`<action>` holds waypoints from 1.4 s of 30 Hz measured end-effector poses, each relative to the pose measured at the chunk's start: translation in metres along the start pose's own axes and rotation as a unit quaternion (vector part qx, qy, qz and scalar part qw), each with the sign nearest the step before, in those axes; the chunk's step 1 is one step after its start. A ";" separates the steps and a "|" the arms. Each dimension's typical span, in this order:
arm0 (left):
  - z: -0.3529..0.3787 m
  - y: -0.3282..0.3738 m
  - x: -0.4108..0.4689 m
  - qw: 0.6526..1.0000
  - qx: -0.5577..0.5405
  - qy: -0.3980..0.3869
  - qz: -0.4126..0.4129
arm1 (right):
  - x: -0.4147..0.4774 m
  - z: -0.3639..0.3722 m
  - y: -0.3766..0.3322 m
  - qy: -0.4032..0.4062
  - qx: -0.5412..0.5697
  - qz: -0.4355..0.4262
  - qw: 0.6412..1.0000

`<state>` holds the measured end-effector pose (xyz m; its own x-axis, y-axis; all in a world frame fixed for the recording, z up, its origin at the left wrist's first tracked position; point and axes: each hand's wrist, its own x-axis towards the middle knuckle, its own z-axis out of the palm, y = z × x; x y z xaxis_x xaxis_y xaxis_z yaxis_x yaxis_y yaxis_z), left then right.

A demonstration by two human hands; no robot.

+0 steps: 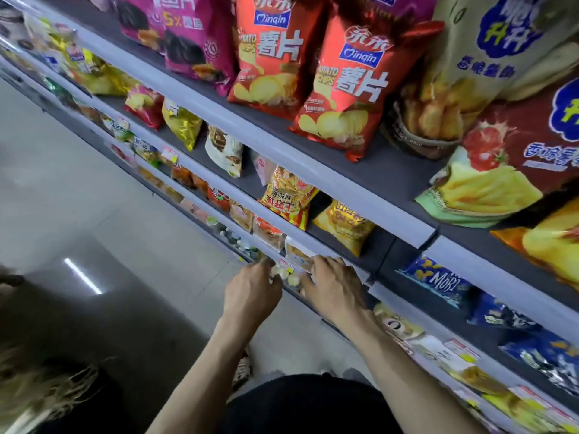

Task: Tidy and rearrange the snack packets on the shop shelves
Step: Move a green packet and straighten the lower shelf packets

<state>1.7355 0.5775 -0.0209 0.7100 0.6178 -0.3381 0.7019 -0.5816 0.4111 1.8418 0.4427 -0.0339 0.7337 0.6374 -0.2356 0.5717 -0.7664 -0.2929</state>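
Observation:
Both my hands reach down to a low shelf. My left hand (253,289) and my right hand (332,283) grip the two sides of a pale snack packet (291,275) with yellowish pieces printed on it, at the shelf's front edge. Its lower part is hidden behind the fingers. Just above it on the same shelf lies another pale packet (296,250). One shelf higher stand an orange fries packet (286,198) and a yellow chips packet (344,223).
Red Qinqin potato chip bags (341,89) and magenta bags (188,36) fill the top shelf. Blue packets (438,280) lie to the right. Grey shelf edge rails (313,170) run diagonally. A grey tiled floor (78,183) lies to the left.

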 end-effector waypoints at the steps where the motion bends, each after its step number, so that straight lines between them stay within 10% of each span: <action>1: -0.005 -0.009 0.010 1.000 0.003 -0.005 0.011 | 0.003 0.005 -0.005 0.003 0.005 0.023 1.000; 15: -0.042 -0.028 0.151 0.990 -0.008 -0.011 0.140 | 0.013 0.034 0.002 0.118 0.317 0.365 0.868; 25: -0.029 0.003 0.226 0.986 -0.086 -0.053 0.136 | 0.079 0.023 0.020 0.231 0.437 0.383 0.780; 36: -0.026 0.009 0.238 0.983 -0.100 -0.014 0.152 | 0.109 0.030 0.032 0.257 0.465 0.371 0.761; 42: -0.034 -0.008 0.230 0.971 -0.158 0.039 0.178 | 0.127 0.051 0.073 0.162 0.394 0.405 0.809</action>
<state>1.8913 0.7427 -0.0734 0.8890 0.4528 -0.0676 0.3522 -0.5820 0.7330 1.9577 0.4721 -0.1328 0.8812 -0.2014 -0.4277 -0.4628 -0.5516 -0.6940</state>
